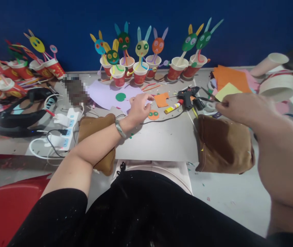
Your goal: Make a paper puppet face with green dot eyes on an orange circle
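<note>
My left hand (139, 108) is over the table at the edge of a lilac paper sheet (102, 92). Its fingers curl toward the thumb, and anything between them is too small to name. Just below its fingertips lies an orange paper oval with green eyes (153, 115). Beside it are a cut orange paper piece (161, 100) and a yellow glue stick (172, 108) with a red cap. On the right, my right hand (239, 106) is closed around scissors (210, 95), their blades pointing left. A black glue gun (187, 97) lies left of the blades.
Red paper cups (139, 73) with rabbit-faced figures stand along the blue wall, more at far left. A power strip (70, 128) with cables and a black headset (20, 113) lie left. Brown cushions (224, 144) sit at the front edge; coloured paper (231, 79) lies back right.
</note>
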The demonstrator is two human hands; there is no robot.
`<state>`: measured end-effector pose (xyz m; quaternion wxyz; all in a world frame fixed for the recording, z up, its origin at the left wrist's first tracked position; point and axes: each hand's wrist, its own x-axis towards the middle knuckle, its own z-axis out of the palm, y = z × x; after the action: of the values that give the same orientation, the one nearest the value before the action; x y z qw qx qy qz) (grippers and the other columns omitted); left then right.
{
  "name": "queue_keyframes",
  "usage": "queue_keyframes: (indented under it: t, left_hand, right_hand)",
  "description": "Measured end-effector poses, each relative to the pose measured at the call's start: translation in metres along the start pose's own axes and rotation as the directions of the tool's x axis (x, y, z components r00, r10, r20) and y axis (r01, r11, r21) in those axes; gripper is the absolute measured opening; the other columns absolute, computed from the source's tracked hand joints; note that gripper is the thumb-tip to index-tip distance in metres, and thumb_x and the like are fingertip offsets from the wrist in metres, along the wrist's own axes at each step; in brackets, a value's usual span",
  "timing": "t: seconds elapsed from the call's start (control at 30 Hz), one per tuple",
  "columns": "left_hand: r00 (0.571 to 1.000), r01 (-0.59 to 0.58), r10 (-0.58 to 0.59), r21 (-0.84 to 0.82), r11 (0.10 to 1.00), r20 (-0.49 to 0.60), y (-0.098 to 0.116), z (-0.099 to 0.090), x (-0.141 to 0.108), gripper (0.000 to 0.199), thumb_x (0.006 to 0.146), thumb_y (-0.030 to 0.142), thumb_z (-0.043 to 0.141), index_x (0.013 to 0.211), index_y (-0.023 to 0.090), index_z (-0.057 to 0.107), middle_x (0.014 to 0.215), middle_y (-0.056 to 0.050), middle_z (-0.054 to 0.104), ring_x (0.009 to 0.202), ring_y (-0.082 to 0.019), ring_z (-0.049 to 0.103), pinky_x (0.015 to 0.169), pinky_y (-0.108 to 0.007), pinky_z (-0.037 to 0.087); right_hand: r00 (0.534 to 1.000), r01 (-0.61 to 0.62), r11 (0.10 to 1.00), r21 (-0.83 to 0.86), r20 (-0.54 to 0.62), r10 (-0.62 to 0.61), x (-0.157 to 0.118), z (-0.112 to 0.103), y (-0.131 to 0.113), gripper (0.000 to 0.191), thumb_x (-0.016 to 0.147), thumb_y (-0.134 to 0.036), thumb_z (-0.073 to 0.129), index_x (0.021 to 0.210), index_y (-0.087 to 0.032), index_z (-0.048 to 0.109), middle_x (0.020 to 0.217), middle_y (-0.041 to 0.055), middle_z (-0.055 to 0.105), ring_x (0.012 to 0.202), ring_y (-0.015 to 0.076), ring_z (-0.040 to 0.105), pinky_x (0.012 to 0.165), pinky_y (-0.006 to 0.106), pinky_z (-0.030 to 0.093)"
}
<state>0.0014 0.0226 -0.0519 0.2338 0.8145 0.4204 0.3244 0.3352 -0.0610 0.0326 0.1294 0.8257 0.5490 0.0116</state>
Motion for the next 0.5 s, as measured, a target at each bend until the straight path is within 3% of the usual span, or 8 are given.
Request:
queue_keyframes:
  t: [0.13, 0.23, 0.3, 0.4, 0.43, 0.5]
  left_hand:
    - [0.957, -0.19, 0.111, 0.289, 0.938, 0.269, 0.013, 0.0, -0.011, 0.027, 0.096, 0.016, 0.052, 0.109, 0.019, 0.075, 0.124, -0.016, 0.075, 0.128, -0.037, 0.06, 0.112, -0.06, 0.038]
    - [0.917, -0.234, 0.072, 0.383, 0.894, 0.391, 0.028, 0.0, -0.022, 0.023, 0.098, 0.022, 0.057, 0.107, 0.014, 0.077, 0.125, -0.022, 0.073, 0.127, -0.041, 0.06, 0.11, -0.06, 0.039]
    - [0.889, -0.261, 0.064, 0.388, 0.884, 0.453, 0.041, -0.003, -0.029, 0.027, 0.095, 0.024, 0.065, 0.116, 0.01, 0.075, 0.13, -0.025, 0.072, 0.129, -0.042, 0.061, 0.112, -0.057, 0.038]
    - [0.76, -0.277, 0.084, 0.204, 0.939, 0.645, 0.065, -0.011, -0.04, 0.043, 0.101, 0.047, 0.066, 0.123, 0.01, 0.07, 0.126, -0.021, 0.074, 0.121, -0.038, 0.066, 0.114, -0.057, 0.04]
    - [0.755, -0.218, 0.11, 0.089, 0.972, 0.646, 0.071, -0.013, -0.042, 0.052, 0.104, 0.056, 0.061, 0.131, 0.012, 0.066, 0.125, -0.018, 0.075, 0.116, -0.035, 0.068, 0.112, -0.056, 0.044]
    - [0.812, -0.054, 0.118, -0.129, 0.99, 0.571, 0.079, -0.013, -0.043, 0.057, 0.108, 0.063, 0.05, 0.137, 0.015, 0.062, 0.119, -0.014, 0.076, 0.103, -0.027, 0.071, 0.1, -0.046, 0.055]
  right_hand:
    - [0.991, 0.013, 0.999, -0.048, -0.131, -0.019, -0.028, -0.013, 0.008, 0.036, 0.095, -0.051, 0.055, 0.08, -0.022, 0.07, 0.08, 0.0187, 0.072, 0.079, 0.0313, 0.066, 0.066, 0.042, 0.039]
    - [0.979, 0.118, 0.981, 0.152, -0.185, -0.088, -0.046, -0.018, -0.007, 0.035, 0.096, -0.056, 0.053, 0.085, -0.026, 0.067, 0.07, 0.0121, 0.07, 0.063, 0.0257, 0.057, 0.061, 0.038, 0.036]
    - [0.968, 0.199, 0.905, 0.375, -0.218, -0.123, -0.056, -0.018, -0.026, 0.031, 0.098, -0.054, 0.052, 0.089, -0.026, 0.063, 0.07, 0.0083, 0.071, 0.06, 0.0232, 0.057, 0.062, 0.038, 0.041]
    - [0.938, 0.341, 0.709, 0.617, -0.272, -0.214, -0.07, -0.01, -0.061, 0.027, 0.101, -0.053, 0.05, 0.099, -0.027, 0.054, 0.069, 0.004, 0.072, 0.062, 0.0226, 0.063, 0.068, 0.037, 0.049]
    - [0.925, 0.38, 0.663, 0.645, -0.271, -0.267, -0.074, -0.006, -0.072, 0.026, 0.101, -0.053, 0.049, 0.101, -0.027, 0.052, 0.068, 0.0031, 0.072, 0.061, 0.0228, 0.064, 0.068, 0.037, 0.051]
    - [0.886, 0.462, 0.604, 0.649, -0.311, -0.343, -0.082, 0.006, -0.09, 0.025, 0.102, -0.053, 0.047, 0.099, -0.028, 0.05, 0.069, 0.0045, 0.072, 0.061, 0.0252, 0.066, 0.067, 0.039, 0.052]
